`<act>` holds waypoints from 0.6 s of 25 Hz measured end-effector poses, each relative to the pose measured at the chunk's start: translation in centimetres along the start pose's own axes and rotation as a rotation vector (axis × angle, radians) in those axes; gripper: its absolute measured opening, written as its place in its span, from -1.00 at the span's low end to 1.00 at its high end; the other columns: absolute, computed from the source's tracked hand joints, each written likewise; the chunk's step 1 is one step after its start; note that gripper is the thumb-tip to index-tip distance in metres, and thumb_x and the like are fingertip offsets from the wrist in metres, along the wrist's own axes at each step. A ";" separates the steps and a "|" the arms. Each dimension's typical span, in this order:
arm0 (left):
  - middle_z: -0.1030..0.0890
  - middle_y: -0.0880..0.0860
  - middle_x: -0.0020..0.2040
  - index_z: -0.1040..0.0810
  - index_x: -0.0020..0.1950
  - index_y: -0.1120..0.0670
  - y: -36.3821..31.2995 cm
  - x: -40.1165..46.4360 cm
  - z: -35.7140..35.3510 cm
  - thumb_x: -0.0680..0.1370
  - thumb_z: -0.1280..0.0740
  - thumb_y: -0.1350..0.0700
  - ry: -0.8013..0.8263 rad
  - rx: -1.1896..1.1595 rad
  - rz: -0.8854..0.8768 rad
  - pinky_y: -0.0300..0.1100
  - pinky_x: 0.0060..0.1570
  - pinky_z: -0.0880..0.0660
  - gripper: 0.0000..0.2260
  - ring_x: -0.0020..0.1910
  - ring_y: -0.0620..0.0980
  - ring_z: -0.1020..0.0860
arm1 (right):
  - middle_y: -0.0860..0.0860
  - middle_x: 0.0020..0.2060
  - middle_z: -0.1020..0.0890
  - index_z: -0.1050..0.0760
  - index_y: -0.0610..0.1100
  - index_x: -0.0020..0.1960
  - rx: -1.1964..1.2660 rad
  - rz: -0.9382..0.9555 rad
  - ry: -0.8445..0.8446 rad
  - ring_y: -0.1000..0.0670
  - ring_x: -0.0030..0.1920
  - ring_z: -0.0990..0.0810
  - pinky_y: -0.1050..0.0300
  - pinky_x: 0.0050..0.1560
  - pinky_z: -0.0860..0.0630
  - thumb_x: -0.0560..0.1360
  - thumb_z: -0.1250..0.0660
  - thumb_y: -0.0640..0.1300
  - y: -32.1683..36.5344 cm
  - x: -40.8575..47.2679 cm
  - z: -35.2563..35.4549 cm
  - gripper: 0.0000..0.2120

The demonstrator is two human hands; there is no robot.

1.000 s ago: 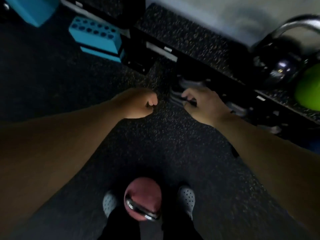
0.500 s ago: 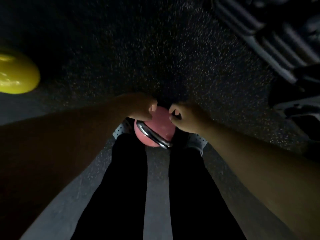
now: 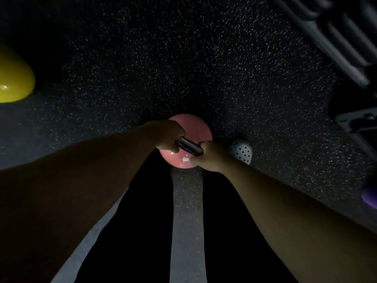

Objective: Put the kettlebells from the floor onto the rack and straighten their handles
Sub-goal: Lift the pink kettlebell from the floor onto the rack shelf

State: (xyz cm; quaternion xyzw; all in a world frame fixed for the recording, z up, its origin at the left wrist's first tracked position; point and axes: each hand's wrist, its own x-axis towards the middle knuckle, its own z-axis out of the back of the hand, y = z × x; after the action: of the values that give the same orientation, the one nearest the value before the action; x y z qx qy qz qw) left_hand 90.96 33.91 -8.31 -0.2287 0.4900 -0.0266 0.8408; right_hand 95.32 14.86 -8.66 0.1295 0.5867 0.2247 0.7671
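A pink kettlebell [image 3: 193, 128] with a shiny steel handle [image 3: 188, 147] is at the centre of the view, over the dark speckled floor between my legs. My left hand [image 3: 165, 136] grips the left end of the handle and my right hand [image 3: 210, 157] grips the right end. Whether the bell rests on the floor or hangs just above it I cannot tell. A yellow kettlebell [image 3: 14, 80] sits at the far left edge, partly cut off by the frame.
Dark rack rails [image 3: 326, 43] run across the upper right, with a grey metal foot plate [image 3: 359, 127] below them. A purple object [image 3: 370, 196] peeks in at the right edge. My white perforated shoe [image 3: 241, 153] stands right of the pink kettlebell.
Both hands have closed around the pink kettlebell's handle, which they were only reaching half a second ago. One second ago they were at the rack. The view has tilted down.
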 end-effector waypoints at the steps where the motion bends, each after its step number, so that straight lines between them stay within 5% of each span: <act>1: -0.56 -0.02 -0.21 -0.50 -0.20 -0.01 -0.4 -0.5 0.9 0.42 -0.47 -0.01 -0.024 -0.021 0.004 -0.15 -0.25 -0.37 -0.82 -0.20 0.00 -0.52 | 0.04 -0.40 -0.52 -0.52 -0.06 -0.22 0.004 0.008 -0.042 0.03 -0.38 -0.50 0.19 -0.45 -0.31 0.35 -0.44 0.03 0.5 -0.3 1.5 -0.82; 7: -0.48 -0.10 -0.40 -0.44 -0.35 -0.05 -3.5 -4.9 8.9 0.35 -0.47 -0.02 -0.233 -0.163 0.029 -0.24 -0.44 -0.32 -0.78 -0.37 -0.07 -0.50 | -0.01 -0.41 -0.56 -0.55 -0.12 -0.27 -0.104 0.146 -0.269 -0.03 -0.40 -0.56 0.22 -0.51 -0.30 0.31 -0.47 -0.04 4.5 -5.3 10.9 -0.83; 11: -0.46 -0.09 -0.36 -0.62 -0.17 0.00 -6.8 -7.3 17.2 0.39 -0.43 -0.02 -0.416 -0.029 -0.031 -0.23 -0.40 -0.34 -0.88 -0.34 -0.01 -0.49 | -0.01 -0.48 -0.52 -0.49 -0.11 -0.37 -0.088 0.158 -0.493 -0.06 -0.44 -0.55 0.22 -0.51 -0.30 0.25 -0.46 -0.04 7.3 -9.2 17.5 -0.80; 15: -0.49 -0.08 -0.41 -0.60 -0.21 0.03 -10.0 -8.8 27.2 0.42 -0.43 0.00 -0.538 0.133 -0.093 -0.28 -0.51 -0.28 -0.88 -0.41 -0.02 -0.53 | -0.02 -0.47 -0.50 -0.58 -0.12 -0.31 -0.100 0.213 -0.669 -0.10 -0.43 -0.55 0.24 -0.43 -0.33 0.24 -0.39 0.03 9.5 -12.4 26.1 -0.80</act>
State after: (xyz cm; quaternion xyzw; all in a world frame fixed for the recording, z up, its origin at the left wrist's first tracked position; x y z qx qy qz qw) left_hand 110.94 37.08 14.26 -0.1938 0.2355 -0.0356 0.9517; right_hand 115.83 18.62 13.45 0.2187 0.2747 0.2769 0.8944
